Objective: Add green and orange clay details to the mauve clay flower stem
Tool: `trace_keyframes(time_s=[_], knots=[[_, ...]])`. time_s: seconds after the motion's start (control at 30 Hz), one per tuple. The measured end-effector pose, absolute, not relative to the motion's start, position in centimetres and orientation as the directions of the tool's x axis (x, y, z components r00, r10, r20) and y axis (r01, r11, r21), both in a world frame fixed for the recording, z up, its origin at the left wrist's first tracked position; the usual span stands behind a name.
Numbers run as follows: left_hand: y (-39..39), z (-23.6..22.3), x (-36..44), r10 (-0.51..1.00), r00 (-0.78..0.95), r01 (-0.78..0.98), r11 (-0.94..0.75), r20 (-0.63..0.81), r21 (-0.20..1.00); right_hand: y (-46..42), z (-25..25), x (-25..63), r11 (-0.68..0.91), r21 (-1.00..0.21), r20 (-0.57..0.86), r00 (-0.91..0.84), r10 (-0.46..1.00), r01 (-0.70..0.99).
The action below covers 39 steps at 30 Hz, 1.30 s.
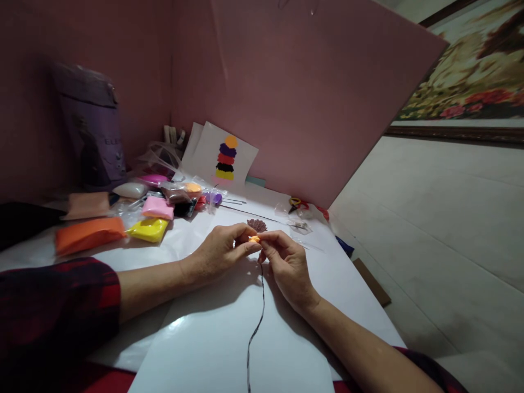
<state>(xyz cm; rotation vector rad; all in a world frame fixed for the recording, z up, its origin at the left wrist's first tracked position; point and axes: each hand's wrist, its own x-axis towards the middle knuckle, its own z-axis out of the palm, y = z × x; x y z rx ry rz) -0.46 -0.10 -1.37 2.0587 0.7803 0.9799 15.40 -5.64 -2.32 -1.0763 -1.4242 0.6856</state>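
Between the fingertips of both hands is a small piece of light orange modelling clay (254, 239). My left hand (223, 250) pinches it from the left, thumb below and forefinger above. From the right, my right hand (286, 265) has its thumb and forefinger on the same piece, its other fingers curled. Just beyond the fingertips lies a brown, fringed clay shape (257, 224) on the white sheet. A thin dark strand (256, 330) runs from beneath the hands toward the near edge of the sheet; its upper end is hidden by the fingers.
Several clay packets, among them orange (90, 236), yellow (148, 230) and pink (158, 208), lie at the left. Behind them leans a card with coloured blobs (241, 155). Scissors (295, 204) and a small clear bag (301, 226) are at the back right. A purple bag (93, 131) stands back left.
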Motion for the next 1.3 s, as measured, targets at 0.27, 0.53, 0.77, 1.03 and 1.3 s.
trace_keyframes(time_s=[0.27, 0.53, 0.77, 1.03, 1.3], knots=[[-0.25, -1.31, -0.68, 0.754, 0.516, 0.251, -0.587, 0.407, 0.770, -5.73, -2.17, 15.25, 0.436, -0.872, 0.463, 0.086, 0.882, 0.224], [-0.09, -1.27, -0.53, 0.742, 0.503, 0.266, -0.621, 0.443, 0.737, -5.65, -2.51, 15.32, 0.393, -0.893, 0.421, 0.098, 0.902, 0.218], [-0.03, -1.39, -0.71, 0.664, 0.532, 0.243, -0.714, 0.526, 0.657, -5.69, -2.42, 15.29, 0.441, -0.865, 0.464, 0.044, 0.885, 0.240], [-0.36, -0.79, -0.62, 0.693, 0.515, 0.200, -0.670, 0.505, 0.715, -5.83, -2.40, 15.21, 0.413, -0.884, 0.429, 0.031, 0.903, 0.217], [-0.36, -0.56, -0.64, 0.756, 0.499, 0.231, -0.587, 0.423, 0.776, -5.63, -2.66, 15.35, 0.402, -0.890, 0.420, 0.043, 0.907, 0.214]])
